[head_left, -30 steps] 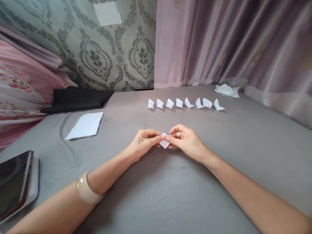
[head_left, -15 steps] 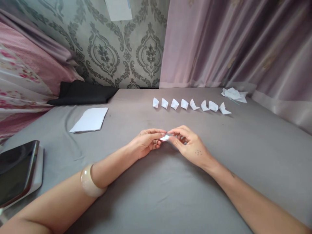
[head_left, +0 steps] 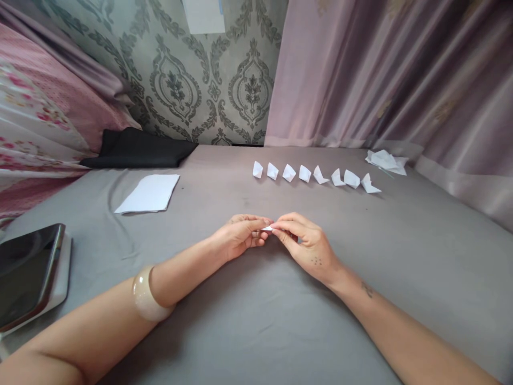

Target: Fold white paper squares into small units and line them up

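A small folded piece of white paper (head_left: 267,229) is pinched between my two hands, low over the grey cloth. My left hand (head_left: 242,237), below a pale bangle on the forearm, grips its left end between thumb and fingers. At its right end, the thumb and fingertips of my right hand (head_left: 306,243) press together on the paper. Most of the folded paper is hidden by the fingers. Beyond the hands stands a row of several small folded white paper shapes (head_left: 304,173).
A stack of white paper sheets (head_left: 148,193) lies left, before a folded black cloth (head_left: 140,149). At the left edge, a dark-screened device (head_left: 30,275) rests on something white. Loose white papers (head_left: 385,160) lie far right near the curtain (head_left: 340,75). Grey cloth (head_left: 256,326) covers the surface.
My right thumb and fingertips have closed on the right end of the folded paper, which now shows as a thinner sliver. The camera view has shifted slightly.
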`<state>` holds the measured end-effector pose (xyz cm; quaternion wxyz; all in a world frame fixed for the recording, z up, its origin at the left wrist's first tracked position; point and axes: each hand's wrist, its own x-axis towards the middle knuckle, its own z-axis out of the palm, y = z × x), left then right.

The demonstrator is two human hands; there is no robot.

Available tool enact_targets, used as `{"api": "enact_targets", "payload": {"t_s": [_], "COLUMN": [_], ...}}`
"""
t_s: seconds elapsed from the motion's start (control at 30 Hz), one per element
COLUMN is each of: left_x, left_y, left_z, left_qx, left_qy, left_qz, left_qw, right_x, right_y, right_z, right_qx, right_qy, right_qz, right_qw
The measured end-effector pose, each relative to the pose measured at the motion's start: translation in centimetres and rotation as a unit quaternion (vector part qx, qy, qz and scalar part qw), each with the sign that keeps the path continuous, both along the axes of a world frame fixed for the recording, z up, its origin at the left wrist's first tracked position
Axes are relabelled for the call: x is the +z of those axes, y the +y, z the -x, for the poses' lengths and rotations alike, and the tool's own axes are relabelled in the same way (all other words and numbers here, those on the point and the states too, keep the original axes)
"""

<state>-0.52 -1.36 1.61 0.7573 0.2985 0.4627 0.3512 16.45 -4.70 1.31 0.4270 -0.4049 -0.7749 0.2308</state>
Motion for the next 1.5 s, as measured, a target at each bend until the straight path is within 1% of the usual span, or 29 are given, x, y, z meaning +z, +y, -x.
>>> {"api": "enact_targets", "payload": {"t_s": [0.07,0.1,0.13,0.17,0.2,0.23,0.27,0.3,0.33,0.37,0.4,0.43,0.5,0.57,0.7,0.87,1.03,1.1,1.17,1.23,1.4,1.5], "left_x": [0.0,0.0,0.0,0.1,0.1,0.2,0.2,0.1,0.1,-0.1,-0.2,-0.4,-0.7,-1.0,-1.1,-1.0,-0.7,-0.5,-0.6,-0.7,-1.1,-1.0], "left_y": [-0.2,-0.3,-0.4,-0.6,-0.7,-0.9,-1.0,-1.0,-1.0,-1.0,-0.9,-0.8,-0.4,-0.1,0.2,0.3,0.3,0.4,0.4,0.5,0.6,0.6], "left_z": [0.0,0.0,0.0,0.0,0.1,0.1,0.2,0.2,0.1,0.0,-0.1,-0.2,-0.5,-0.6,-0.8,-1.0,-1.1,-1.2,-1.1,-1.1,-0.9,-0.8], "left_qx": [-0.024,-0.039,-0.05,-0.054,-0.049,-0.035,-0.019,-0.008,-0.006,-0.011,-0.02,-0.028,-0.035,-0.034,-0.051,-0.048,-0.043,-0.049,-0.057,-0.065,-0.065,-0.067], "left_qy": [0.022,0.047,0.086,0.142,0.209,0.279,0.338,0.381,0.406,0.418,0.422,0.426,0.438,0.438,0.395,0.362,0.326,0.316,0.31,0.307,0.333,0.347], "left_qz": [-0.029,-0.059,-0.104,-0.163,-0.234,-0.31,-0.384,-0.448,-0.498,-0.536,-0.563,-0.579,-0.593,-0.592,-0.577,-0.567,-0.527,-0.515,-0.515,-0.526,-0.57,-0.576], "left_qw": [0.999,0.996,0.99,0.975,0.948,0.908,0.859,0.809,0.766,0.733,0.71,0.694,0.675,0.676,0.714,0.738,0.784,0.796,0.797,0.791,0.748,0.738], "right_x": [0.1,0.1,0.1,0.1,0.1,0.0,-0.1,-0.2,-0.3,-0.4,-0.6,-0.6,-0.7,-0.8,-0.7,-0.6,-0.6,-0.6,-0.5,-0.5,-0.4,-0.4], "right_y": [0.1,0.2,0.3,0.5,0.7,0.8,1.0,1.1,1.2,1.3,1.3,1.4,1.4,1.5,1.6,1.7,1.7,1.6,1.5,1.5,1.5,1.4], "right_z": [-0.1,-0.1,-0.2,-0.3,-0.5,-0.6,-0.7,-0.8,-0.8,-0.8,-0.8,-0.7,-0.6,-0.4,-0.4,-0.3,-0.2,-0.2,-0.3,-0.5,-0.7,-0.6], "right_qx": [-0.011,-0.024,-0.041,-0.058,-0.074,-0.087,-0.097,-0.104,-0.107,-0.109,-0.109,-0.109,-0.107,-0.11,-0.11,-0.106,-0.113,-0.113,-0.111,-0.106,-0.096,-0.097], "right_qy": [0.008,0.013,0.02,0.026,0.033,0.038,0.041,0.041,0.04,0.038,0.036,0.034,0.028,0.023,0.021,0.018,0.019,0.021,0.022,0.021,0.018,0.016], "right_qz": [0.002,0.005,0.01,0.018,0.026,0.033,0.04,0.045,0.048,0.05,0.053,0.054,0.054,0.051,0.054,0.055,0.059,0.061,0.069,0.081,0.093,0.092], "right_qw": [1.0,1.0,0.999,0.998,0.996,0.995,0.994,0.993,0.992,0.992,0.992,0.992,0.992,0.992,0.992,0.993,0.992,0.991,0.991,0.991,0.991,0.991]}}
